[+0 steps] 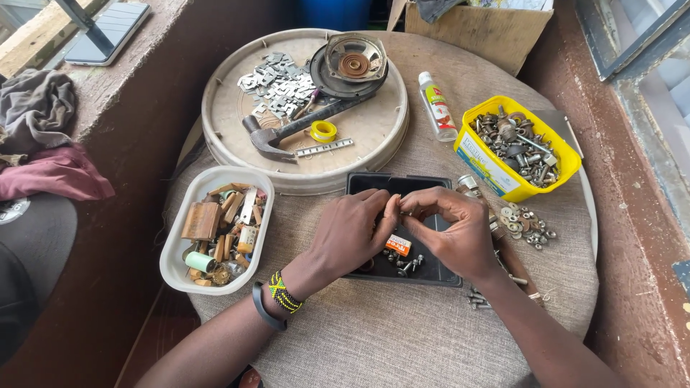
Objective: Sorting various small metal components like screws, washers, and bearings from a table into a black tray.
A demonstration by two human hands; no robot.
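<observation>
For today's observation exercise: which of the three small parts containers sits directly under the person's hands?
The black tray, under both hands; the white tub lies left, the yellow tub right.

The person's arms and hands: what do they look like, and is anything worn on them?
Both forearms are bare, with no sleeves or gloves. The left wrist carries a plain black band and a beaded bracelet in yellow, green and black. The right hand wears nothing visible.

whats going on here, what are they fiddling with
A person sits at a round cloth-covered table. Both hands, left hand and right hand, meet over a black tray of small screws, pinching some tiny part too small to identify. A white tub, a yellow tub and a hammer lie nearby.
</observation>
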